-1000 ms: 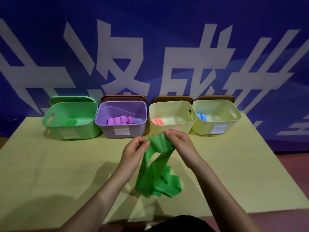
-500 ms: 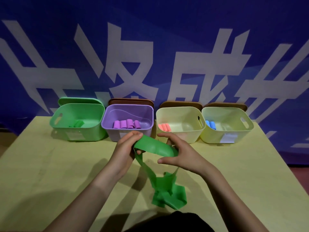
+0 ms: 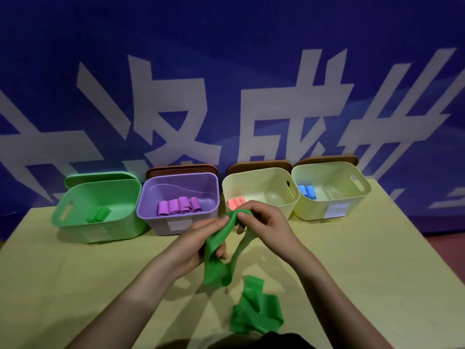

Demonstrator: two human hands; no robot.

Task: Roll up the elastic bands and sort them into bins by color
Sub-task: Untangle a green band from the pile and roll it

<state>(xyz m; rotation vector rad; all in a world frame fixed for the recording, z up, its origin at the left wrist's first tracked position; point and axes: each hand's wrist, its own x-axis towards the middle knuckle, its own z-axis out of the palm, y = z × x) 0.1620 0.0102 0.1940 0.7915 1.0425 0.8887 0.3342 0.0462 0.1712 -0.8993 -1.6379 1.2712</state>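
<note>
Green elastic band (image 3: pixel 217 250): unrolled, held above the tabletop (image 3: pixel 75 273). Its upper end is pinched between the fingertips of the left hand (image 3: pixel 198 239) and the right hand (image 3: pixel 264 220), both grips closed on it. The long axis runs downward and toward the person; the loose tail is heaped on the tabletop below the right forearm. Green bin (image 3: pixel 100 205): far left, nearer the left hand, one green roll inside.

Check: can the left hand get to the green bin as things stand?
Probably yes: nothing stands between the left hand and the green bin, whose top is open. But it grips the green band.
</note>
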